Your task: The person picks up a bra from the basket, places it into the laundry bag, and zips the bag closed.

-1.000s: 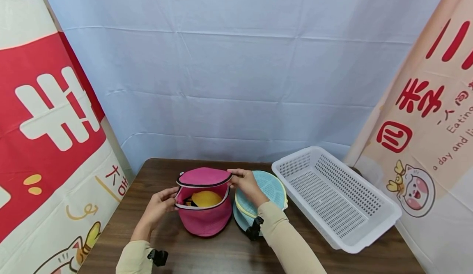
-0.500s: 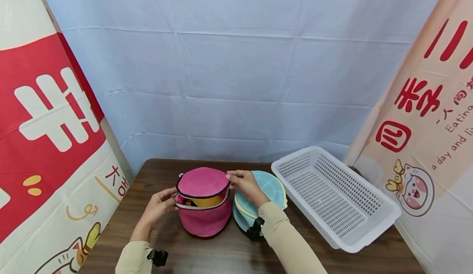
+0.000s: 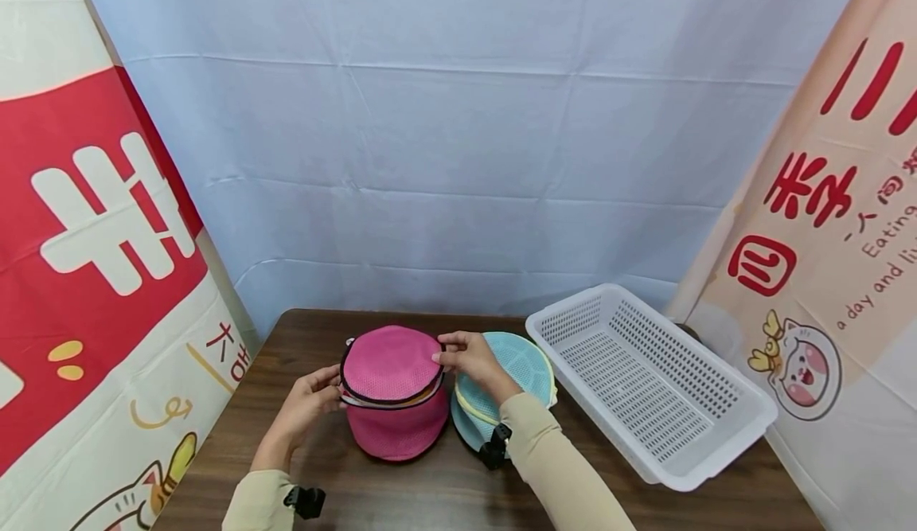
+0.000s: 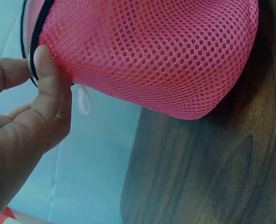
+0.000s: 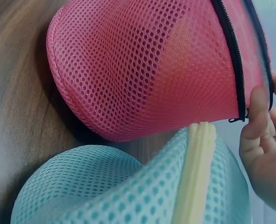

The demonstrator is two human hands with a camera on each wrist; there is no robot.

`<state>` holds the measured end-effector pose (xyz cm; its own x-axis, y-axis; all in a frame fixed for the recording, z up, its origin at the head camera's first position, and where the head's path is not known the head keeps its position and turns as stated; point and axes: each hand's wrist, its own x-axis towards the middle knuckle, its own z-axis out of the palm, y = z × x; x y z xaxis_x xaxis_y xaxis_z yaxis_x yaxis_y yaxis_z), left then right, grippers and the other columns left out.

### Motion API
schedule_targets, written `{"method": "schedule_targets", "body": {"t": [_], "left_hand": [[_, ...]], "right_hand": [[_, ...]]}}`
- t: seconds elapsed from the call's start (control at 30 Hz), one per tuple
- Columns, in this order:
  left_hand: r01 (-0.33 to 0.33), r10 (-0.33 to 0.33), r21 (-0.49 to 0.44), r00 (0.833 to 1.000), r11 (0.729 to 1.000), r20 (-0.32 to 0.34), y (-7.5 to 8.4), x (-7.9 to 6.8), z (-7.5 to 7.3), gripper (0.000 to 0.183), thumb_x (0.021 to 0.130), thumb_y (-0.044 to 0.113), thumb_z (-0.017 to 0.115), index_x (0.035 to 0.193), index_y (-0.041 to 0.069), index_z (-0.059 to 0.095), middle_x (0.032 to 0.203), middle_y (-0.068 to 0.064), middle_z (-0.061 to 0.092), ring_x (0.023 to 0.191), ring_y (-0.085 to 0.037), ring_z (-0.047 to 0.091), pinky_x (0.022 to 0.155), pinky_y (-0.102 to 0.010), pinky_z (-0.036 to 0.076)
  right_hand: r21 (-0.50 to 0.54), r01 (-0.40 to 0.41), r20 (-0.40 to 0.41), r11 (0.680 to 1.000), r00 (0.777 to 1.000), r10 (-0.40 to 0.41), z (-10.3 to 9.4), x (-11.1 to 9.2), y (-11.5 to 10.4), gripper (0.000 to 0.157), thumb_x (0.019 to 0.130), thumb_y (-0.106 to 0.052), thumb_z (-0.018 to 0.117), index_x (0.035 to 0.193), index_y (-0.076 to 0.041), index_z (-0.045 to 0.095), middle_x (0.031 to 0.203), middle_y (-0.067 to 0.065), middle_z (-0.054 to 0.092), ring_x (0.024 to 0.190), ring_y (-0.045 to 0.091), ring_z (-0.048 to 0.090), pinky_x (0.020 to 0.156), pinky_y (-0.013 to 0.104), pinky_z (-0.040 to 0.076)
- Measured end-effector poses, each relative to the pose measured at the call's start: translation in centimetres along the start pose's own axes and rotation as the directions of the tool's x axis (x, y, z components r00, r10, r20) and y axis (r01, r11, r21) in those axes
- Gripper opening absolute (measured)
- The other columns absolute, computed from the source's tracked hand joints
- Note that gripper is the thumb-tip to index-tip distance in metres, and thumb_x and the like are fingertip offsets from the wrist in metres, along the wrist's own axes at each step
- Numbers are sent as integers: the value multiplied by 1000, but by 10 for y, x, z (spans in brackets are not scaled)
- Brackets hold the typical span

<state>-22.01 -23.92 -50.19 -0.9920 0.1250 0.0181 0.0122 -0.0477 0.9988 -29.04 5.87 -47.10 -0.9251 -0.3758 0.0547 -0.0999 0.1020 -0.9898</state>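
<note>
A pink mesh laundry bag [image 3: 397,431] with a black zipper edge stands upright on the table. Its round lid [image 3: 392,362] lies over the mouth, with a narrow gap left along the front. Through that gap shows a sliver of yellow, and a yellowish tint comes through the mesh in the right wrist view. My left hand [image 3: 306,404] pinches the zippered rim at the left, thumb against the mesh [image 4: 147,51]. At the right, my right hand [image 3: 474,360] pinches the lid's edge. A zipper pull [image 5: 235,120] hangs close to the right fingers.
A light blue mesh bag [image 3: 519,360] with yellow trim sits right beside the pink one, partly under my right forearm. Farther right, a white perforated plastic basket [image 3: 716,467] stands on the brown wooden table [image 3: 344,499]. A pale blue cloth [image 3: 458,157] hangs behind.
The pink lid has come down and forward over the mouth, covering the yellow object inside. My right hand moved slightly left with the lid; the left hand stayed on the rim.
</note>
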Motion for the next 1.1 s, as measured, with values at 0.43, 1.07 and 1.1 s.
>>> {"method": "schedule_targets", "body": {"t": [0.43,1.07,1.1], "left_hand": [[137,-134,10,976,990,-173,-2,3,4,42,92,8,56,124,-16,45,88,-10,59,71,-13,58,62,-26,51],[132,-129,9,976,991,-174,-4,5,6,38,90,3,57,119,-17,46,84,-10,58,66,-13,57,59,-25,51],[132,-129,7,977,991,-170,-5,5,6,38,89,3,57,120,-17,46,84,-10,58,66,-13,57,59,-25,51]], "right_hand": [[-157,6,-19,988,1000,-9,8,7,9,37,77,-3,72,111,8,62,71,4,52,54,12,45,49,24,39],[-274,1,-104,962,994,-30,7,10,3,21,87,-8,61,105,3,65,88,7,63,75,17,57,63,31,48],[-308,6,-123,951,991,-46,7,11,3,20,88,-8,60,105,1,65,91,8,63,78,18,57,65,31,48]]}}
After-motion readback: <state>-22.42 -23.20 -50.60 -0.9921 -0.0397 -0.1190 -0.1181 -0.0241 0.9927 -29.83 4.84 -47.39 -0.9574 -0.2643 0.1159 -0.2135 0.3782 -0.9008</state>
